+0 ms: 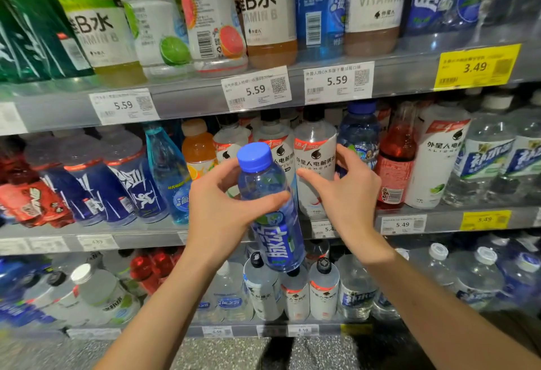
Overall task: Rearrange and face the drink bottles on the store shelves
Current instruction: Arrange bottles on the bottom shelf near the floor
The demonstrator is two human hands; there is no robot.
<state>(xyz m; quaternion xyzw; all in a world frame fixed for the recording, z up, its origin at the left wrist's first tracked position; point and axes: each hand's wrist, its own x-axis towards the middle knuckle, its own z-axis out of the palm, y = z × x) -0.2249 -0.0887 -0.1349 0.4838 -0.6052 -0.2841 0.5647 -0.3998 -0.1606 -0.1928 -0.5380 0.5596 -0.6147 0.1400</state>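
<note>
My left hand (225, 208) grips a blue bottle (272, 217) with a blue cap, held out in front of the middle shelf and tilted a little. My right hand (348, 191) reaches to the middle shelf, its fingers spread round a white electrolyte bottle (314, 153) with a black cap; its fingertips touch the bottle's front and a dark blue bottle (358, 132) behind. The grip is loose and not closed.
The middle shelf (146, 235) also holds an orange drink (197, 147), a red bottle (395, 164), a light blue bottle (168, 173) and white bottles to the right. Tall vitamin drinks stand on the top shelf (190, 97); water bottles fill the bottom shelf.
</note>
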